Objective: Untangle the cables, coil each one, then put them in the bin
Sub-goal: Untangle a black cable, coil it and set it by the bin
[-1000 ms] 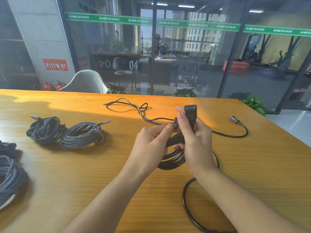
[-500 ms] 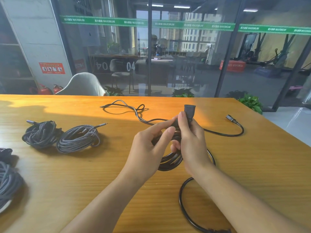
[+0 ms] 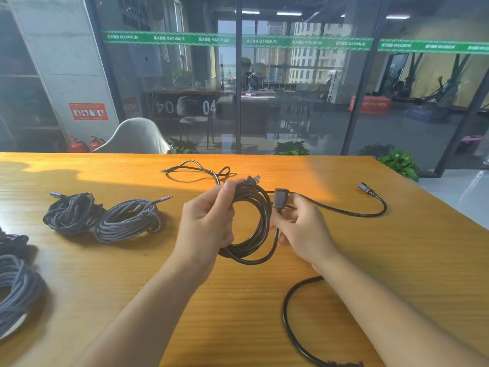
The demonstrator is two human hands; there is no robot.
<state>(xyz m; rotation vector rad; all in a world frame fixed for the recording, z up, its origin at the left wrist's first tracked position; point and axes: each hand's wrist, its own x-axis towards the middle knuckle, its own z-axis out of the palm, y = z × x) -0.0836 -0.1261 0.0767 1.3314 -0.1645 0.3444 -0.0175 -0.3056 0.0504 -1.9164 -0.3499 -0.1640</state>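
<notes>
- The room: a glass partition with a green printed band runs behind the bench, with a pale chair and red fire extinguishers beyond its far edge. No bin is visible from this viewpoint.
- The bench is orange-toned wood with a visible grain. It carries every cable in sight.
- Grey braided coils lie at the left edge of the bench, partly out of frame. They appear finished and set aside.
- Two further braided coils, one dark and one grey, rest side by side, touching, left of the hands. Judged as completed work awaiting transfer.
- The black cable coil is held above the bench centre, between both hands. Several loops hang together, roughly upright.
- The left hand grips the coil's left side, fingers curled round the bundled loops. This probably keeps the loops from springing apart.
- The right hand pinches the strand just below a rectangular connector block, likely to control the end being fed in.
- A loose black length curves on the bench under the right forearm; whether it joins the coil cannot be told.
- A thin black lead runs right to a small plug.
- Uncoiled strands lie behind the hands. Coiling is judged unfinished.
</notes>
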